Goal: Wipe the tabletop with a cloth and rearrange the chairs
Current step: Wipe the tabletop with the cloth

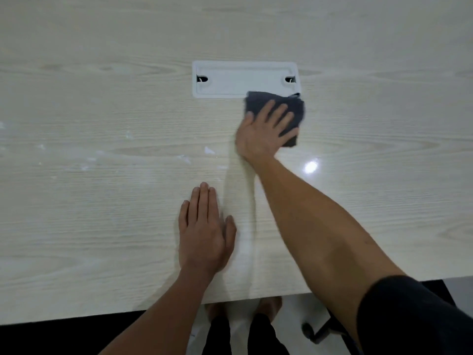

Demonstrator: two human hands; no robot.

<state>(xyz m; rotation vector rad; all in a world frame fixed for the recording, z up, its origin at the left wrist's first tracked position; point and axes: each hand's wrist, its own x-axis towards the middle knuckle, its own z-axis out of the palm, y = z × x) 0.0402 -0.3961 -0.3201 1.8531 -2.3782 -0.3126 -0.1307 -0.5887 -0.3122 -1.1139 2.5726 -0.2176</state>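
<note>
- A pale wood-grain tabletop [102, 213] fills your view, with a white rectangular cable hatch [243, 79] set into it ahead of you and faint whitish smears across the left side.
- Your right hand [266, 131] lies flat with fingers spread, pressing down on a folded dark grey cloth [294, 108]; it does not grip the cloth, only pins it under the palm and fingers.
- The cloth sits on the table at the hatch's near right corner, its far edge overlapping the hatch rim.
- Your right arm reaches forward, nearly straight, a dark sleeve [419, 316] at the upper arm.
- Your left hand [204, 234] rests open and empty, palm down, fingers together, on the table nearer to you.
- Below the near table edge you see your bare feet [268, 304] on a light floor, and a chair castor [313, 333] to the right.
</note>
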